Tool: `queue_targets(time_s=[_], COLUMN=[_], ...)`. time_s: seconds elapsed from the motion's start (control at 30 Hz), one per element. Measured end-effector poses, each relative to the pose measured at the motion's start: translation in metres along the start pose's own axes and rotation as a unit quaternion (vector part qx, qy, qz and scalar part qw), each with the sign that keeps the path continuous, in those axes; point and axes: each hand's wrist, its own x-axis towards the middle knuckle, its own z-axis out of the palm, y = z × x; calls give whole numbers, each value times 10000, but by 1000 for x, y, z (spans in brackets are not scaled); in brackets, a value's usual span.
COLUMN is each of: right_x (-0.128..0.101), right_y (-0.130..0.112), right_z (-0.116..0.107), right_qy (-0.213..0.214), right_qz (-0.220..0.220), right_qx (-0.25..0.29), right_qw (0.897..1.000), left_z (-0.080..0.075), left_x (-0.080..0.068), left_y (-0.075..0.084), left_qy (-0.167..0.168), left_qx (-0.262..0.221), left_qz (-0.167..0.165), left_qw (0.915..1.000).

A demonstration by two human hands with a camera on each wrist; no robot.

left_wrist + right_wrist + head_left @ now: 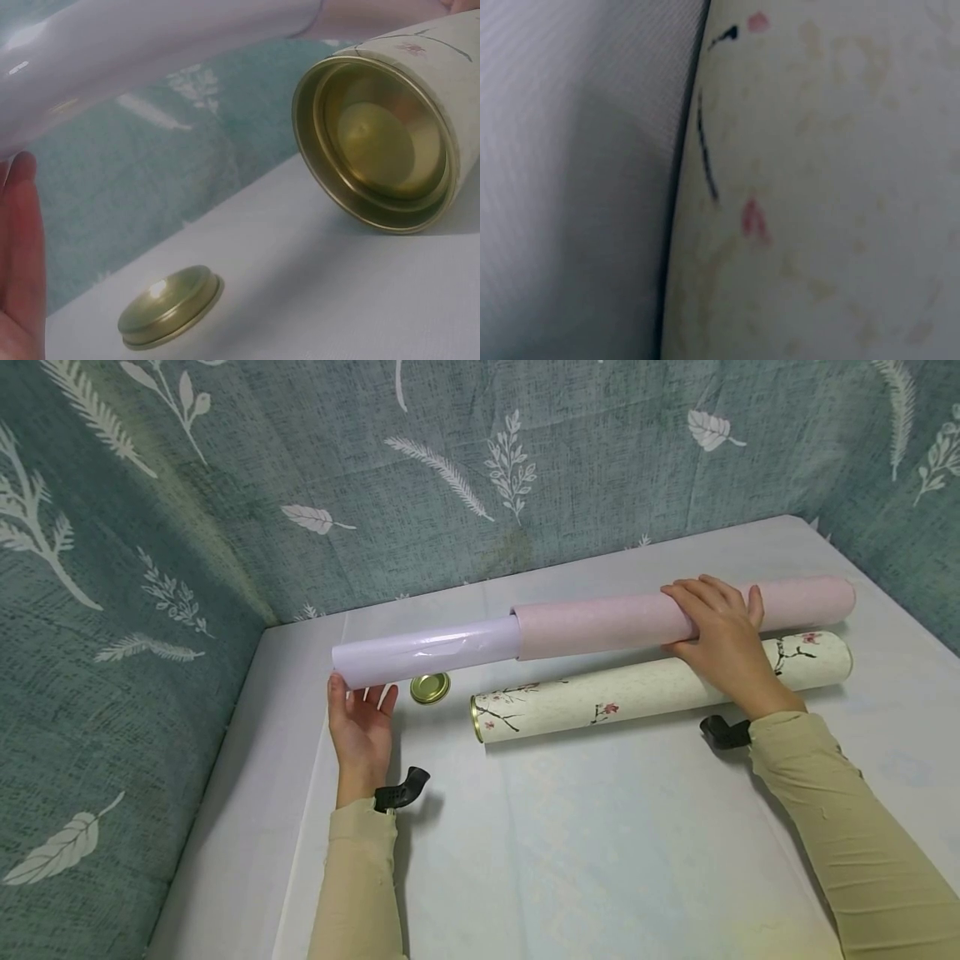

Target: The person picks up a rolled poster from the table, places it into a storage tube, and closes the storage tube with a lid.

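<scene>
Two hands share our long roll (600,631): the right hand (720,627) grips its pink part from above; the left hand (360,727), fingers straight, touches its white left end; nearer lie the flowered tube (660,687) and a gold lid (430,687) on the surface (600,843).

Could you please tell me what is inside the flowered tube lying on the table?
The left wrist view looks into the flowered tube's open end: only a gold metal rim and a recessed gold surface show, nothing else. Its gold lid lies apart on the table.
</scene>
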Motion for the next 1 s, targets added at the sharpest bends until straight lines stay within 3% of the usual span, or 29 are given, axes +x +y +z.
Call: queue_targets(time_s=[0.53,1.0], right_x=[0,1], right_y=[2,2], right_z=[2,1], right_qy=[99,-75], right_qz=[20,43], right_qx=[-38,-88], right_qw=[9999,9999], left_z=[2,3], left_x=[0,-1], left_y=[-2,-2], left_qy=[-322,-556], left_qx=[154,-114], left_qz=[55,-58], left_qw=[9993,9984])
